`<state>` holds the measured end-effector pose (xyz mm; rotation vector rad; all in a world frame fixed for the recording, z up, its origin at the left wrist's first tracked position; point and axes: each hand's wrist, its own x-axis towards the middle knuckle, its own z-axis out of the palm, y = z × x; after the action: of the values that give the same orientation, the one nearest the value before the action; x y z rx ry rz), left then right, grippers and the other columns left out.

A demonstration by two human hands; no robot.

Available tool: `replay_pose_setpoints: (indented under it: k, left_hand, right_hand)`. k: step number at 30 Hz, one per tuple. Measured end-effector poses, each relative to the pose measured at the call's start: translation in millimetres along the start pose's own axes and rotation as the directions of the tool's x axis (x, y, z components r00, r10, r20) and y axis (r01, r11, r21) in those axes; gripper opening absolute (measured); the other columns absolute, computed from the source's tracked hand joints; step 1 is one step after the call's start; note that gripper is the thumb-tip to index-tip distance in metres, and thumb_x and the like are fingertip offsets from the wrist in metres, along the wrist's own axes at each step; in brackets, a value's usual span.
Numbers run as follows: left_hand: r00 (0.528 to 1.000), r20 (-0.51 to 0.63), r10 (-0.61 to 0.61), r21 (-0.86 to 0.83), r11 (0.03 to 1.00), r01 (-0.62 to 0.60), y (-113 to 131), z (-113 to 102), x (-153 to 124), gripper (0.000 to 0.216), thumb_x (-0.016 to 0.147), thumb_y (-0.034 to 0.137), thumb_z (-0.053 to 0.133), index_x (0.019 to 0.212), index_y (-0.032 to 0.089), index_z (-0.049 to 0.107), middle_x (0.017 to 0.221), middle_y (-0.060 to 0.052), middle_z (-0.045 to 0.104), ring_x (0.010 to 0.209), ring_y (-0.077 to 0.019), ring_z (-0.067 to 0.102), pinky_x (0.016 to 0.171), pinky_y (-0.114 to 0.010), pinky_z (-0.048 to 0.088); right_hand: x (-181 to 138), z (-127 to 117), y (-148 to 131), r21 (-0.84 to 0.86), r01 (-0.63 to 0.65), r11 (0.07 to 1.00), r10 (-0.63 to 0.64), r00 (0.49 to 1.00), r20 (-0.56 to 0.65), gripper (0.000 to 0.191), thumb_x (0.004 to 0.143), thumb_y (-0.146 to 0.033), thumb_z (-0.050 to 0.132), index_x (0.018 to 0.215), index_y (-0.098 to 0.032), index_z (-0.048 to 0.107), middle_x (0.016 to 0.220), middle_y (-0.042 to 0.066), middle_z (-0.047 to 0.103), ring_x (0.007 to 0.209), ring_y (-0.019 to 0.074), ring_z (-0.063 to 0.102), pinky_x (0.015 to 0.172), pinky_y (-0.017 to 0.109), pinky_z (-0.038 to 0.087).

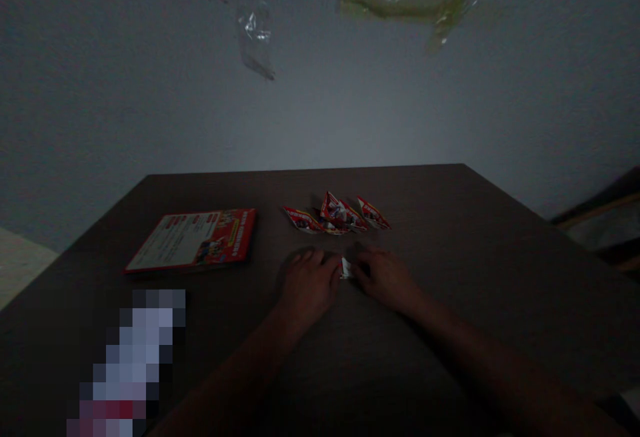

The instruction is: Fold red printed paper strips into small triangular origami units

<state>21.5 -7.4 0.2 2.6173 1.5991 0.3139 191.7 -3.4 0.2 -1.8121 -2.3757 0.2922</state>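
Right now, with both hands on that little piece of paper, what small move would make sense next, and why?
Probably press the small paper piece flat on the table and sharpen its crease. The left hand and right hand meet on it, low over the tabletop, and folded pieces lie just beyond. Dim light hides its folds, so this is a guess.

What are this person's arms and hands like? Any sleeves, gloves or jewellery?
The left hand and right hand are bare, without gloves. No sleeve shows on either forearm up to the picture's edge. I see no watch, bracelet or ring, though dim light could hide small ones.
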Motion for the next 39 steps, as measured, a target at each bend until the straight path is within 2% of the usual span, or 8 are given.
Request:
replay_pose_setpoints:
  k: [6,13,25,31,39]
  left_hand:
    - [1.0,0.018,-0.02,0.017,1.0,0.019,2.2,-0.9,0.9,0.032,0.091,0.033,0.037,0.118,0.028,0.055,0.099,-0.007,0.059,0.094,-0.0218,0.053,0.084,-0.037,0.038]
    - [1.0,-0.003,0.028,0.056,0.998,-0.028,1.3,3.5,0.9,0.032,0.092,0.032,0.035,0.117,0.028,0.055,0.096,-0.007,0.059,0.092,-0.0234,0.054,0.083,-0.039,0.037]
    - [0.999,0.032,0.04,0.071,0.997,-0.042,1.4,1.6,2.1,0.033,0.09,0.028,0.037,0.119,0.025,0.052,0.104,-0.01,0.058,0.095,-0.0251,0.054,0.083,-0.04,0.038]
    - [0.998,0.058,0.018,0.071,0.997,-0.022,2.4,2.7,3.0,0.032,0.089,0.028,0.04,0.119,0.024,0.053,0.104,-0.01,0.059,0.096,-0.0249,0.055,0.084,-0.038,0.038]
    - [0.999,0.021,0.038,0.07,0.997,-0.04,1.3,4.1,2.7,0.033,0.089,0.028,0.039,0.118,0.025,0.053,0.101,-0.01,0.06,0.093,-0.0255,0.056,0.08,-0.039,0.039]
  right_hand:
    - [0.4,0.6,0.4,0.003,0.003,1.0,-0.003,1.0,0.002,0.027,0.089,-0.033,0.042,0.084,-0.017,0.063,0.091,0.009,0.061,0.082,0.0191,0.057,0.071,0.029,0.037]
    - [0.5,2.5,3.4,0.007,0.016,1.0,-0.015,1.0,-0.02,0.023,0.087,-0.03,0.044,0.083,-0.017,0.062,0.088,0.008,0.06,0.082,0.0191,0.057,0.072,0.029,0.037]
    - [0.9,1.9,-3.4,-0.042,-0.025,0.999,0.022,0.997,-0.075,0.041,0.086,-0.051,0.041,0.073,-0.018,0.061,0.082,0.007,0.061,0.072,0.0178,0.057,0.062,0.028,0.036]
    - [1.4,5.8,-7.9,-0.087,-0.059,0.994,0.05,0.994,-0.102,0.04,0.086,-0.051,0.041,0.08,-0.018,0.062,0.088,0.008,0.062,0.08,0.0215,0.058,0.067,0.031,0.037]
    - [2.0,3.4,-2.4,-0.021,-0.036,0.999,0.034,0.995,-0.094,0.037,0.083,-0.051,0.046,0.076,-0.018,0.06,0.082,0.006,0.063,0.072,0.0188,0.058,0.062,0.028,0.036]
